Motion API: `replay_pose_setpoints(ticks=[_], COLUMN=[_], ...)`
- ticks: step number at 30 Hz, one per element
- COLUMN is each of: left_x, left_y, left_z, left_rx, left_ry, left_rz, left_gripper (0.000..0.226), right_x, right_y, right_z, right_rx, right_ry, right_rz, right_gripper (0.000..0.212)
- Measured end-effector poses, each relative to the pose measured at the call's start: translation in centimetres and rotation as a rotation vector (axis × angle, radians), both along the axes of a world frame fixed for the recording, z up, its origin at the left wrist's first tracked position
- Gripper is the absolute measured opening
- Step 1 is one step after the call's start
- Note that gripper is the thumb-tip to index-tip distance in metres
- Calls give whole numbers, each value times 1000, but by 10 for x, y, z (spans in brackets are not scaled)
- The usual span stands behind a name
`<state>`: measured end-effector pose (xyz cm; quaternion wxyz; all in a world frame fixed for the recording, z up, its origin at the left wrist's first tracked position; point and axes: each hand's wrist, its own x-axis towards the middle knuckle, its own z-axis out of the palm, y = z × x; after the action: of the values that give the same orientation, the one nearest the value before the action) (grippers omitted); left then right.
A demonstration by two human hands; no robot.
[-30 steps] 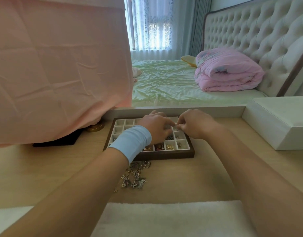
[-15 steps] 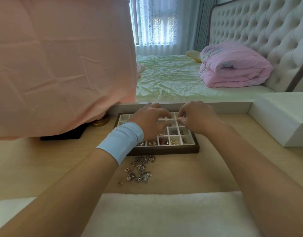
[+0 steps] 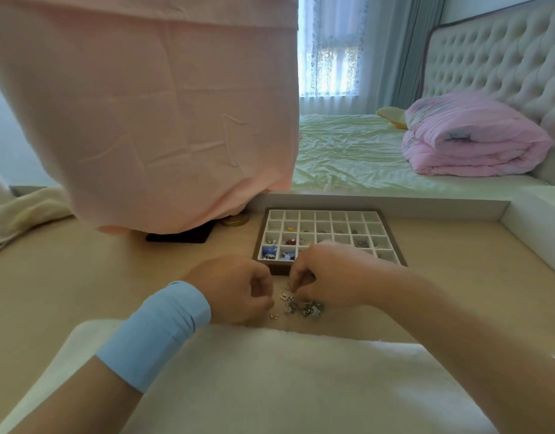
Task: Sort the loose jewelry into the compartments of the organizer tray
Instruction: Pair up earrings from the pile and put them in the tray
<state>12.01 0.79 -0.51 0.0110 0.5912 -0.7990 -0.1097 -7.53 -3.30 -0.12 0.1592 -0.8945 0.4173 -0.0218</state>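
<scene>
Pick step. Left hand [image 3: 235,289] and right hand [image 3: 329,277] are at the jewelry pile [image 3: 301,305] on the desk [image 3: 82,277], just in front of the tray [image 3: 277,271]. Right fingers narrow, tips in the pile; left fingers curled beside it. Can't tell if either holds a piece. Next: isolate one piece, match its compartment.

Dark brown round the rim of the tray [image 3: 277,271], white in its compartments. Silver across the loose jewelry [image 3: 302,306]. Light blue on the wristband [image 3: 157,333], plain pink on the cloth [image 3: 144,120], pale wood on the table [image 3: 457,261]. Pale green on the bedsheet [image 3: 348,151], pink on the quilt [image 3: 470,142], cream on the tufted headboard [image 3: 504,64].
</scene>
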Motion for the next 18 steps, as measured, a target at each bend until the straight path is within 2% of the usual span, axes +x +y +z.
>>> replay_pose_setpoints(ticks=[4, 11, 18], left_x=[5, 3, 6], left_y=[7, 3, 4], left_z=[-10, -11, -17], left_rx=[41, 18, -63], left_ry=[35, 45, 12], left_rz=[50, 23, -55], left_gripper=[25, 17, 22], right_x=[3, 3, 9], right_y=[-3, -6, -5], right_z=[-9, -11, -11], right_rx=[-70, -183, -157], right_ry=[-34, 32, 68], right_rz=[-24, -16, 7], right_gripper=[21, 28, 27])
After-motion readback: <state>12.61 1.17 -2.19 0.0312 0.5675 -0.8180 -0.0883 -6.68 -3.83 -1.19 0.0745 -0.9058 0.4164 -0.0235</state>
